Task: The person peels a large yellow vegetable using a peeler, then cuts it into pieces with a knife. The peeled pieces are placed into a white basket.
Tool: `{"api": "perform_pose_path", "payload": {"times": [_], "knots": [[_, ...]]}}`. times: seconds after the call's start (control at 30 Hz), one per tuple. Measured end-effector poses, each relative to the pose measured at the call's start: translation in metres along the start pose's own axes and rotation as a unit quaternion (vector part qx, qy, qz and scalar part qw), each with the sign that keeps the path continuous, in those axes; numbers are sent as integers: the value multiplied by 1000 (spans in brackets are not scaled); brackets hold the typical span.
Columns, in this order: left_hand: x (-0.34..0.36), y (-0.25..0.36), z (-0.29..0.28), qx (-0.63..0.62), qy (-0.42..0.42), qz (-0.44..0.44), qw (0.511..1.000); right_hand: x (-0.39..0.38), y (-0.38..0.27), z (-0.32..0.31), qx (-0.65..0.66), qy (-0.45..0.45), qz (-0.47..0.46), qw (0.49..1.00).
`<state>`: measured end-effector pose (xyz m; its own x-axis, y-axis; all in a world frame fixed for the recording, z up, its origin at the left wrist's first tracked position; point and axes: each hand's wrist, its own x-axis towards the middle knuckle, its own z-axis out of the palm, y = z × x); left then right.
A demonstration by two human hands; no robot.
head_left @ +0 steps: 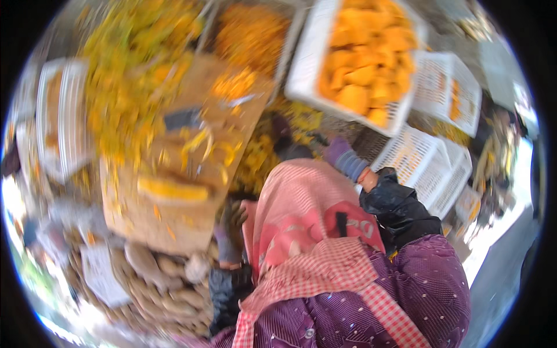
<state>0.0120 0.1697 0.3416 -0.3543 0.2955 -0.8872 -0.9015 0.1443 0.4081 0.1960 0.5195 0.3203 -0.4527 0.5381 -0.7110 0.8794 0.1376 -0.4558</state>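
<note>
My left hand [232,223], in a dark glove with a greyish-purple cuff, is beside my apron at the right edge of a wooden board [191,229]. Motion smears its fingers. To the right of my knees, my right hand [342,155] wears a purple glove with a striped cuff. Its fingers look closed around a small dark thing [318,138] too blurred to name. A long yellow piece of squash [173,190] lies on the board, apart from both hands. Beyond it are curled yellow peel strips [200,144], a dark flat blade [183,119] and a shiny metal tool [239,101].
Yellow-green peelings [125,87] heap over the board's far left. A grey crate of orange shreds [252,32] stands behind. At right are a white crate [307,64] of orange squash chunks and white baskets [415,165]. Brown tubers [168,296] pile up at lower left.
</note>
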Motion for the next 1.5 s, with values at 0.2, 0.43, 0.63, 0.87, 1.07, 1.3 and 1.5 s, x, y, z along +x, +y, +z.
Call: {"api": "perform_pose_path", "payload": {"times": [0.2, 0.43, 0.63, 0.87, 1.07, 1.3, 1.5], "knots": [[97, -93, -121, 209, 135, 69, 966, 66, -53, 199, -36, -84, -254, 963], [172, -237, -138, 718, -333, -77, 606, 43, -7, 389, -316, -537, -323, 713], [201, -272, -136, 594, -426, 30, 681, 85, 16, 392, -326, -551, -207, 740], [242, -242, -169, 655, -315, 187, 661, 125, -3, 403, -322, -489, -307, 750], [255, -255, -165, 548, -156, 406, 714, 94, -38, 416, -434, -294, -546, 653], [145, -205, -164, 745, -100, 369, 547, 43, -12, 384, -367, -183, -591, 694], [126, -122, -215, 391, 262, 447, 761, 136, -86, 340, -196, 6, -587, 785]]}}
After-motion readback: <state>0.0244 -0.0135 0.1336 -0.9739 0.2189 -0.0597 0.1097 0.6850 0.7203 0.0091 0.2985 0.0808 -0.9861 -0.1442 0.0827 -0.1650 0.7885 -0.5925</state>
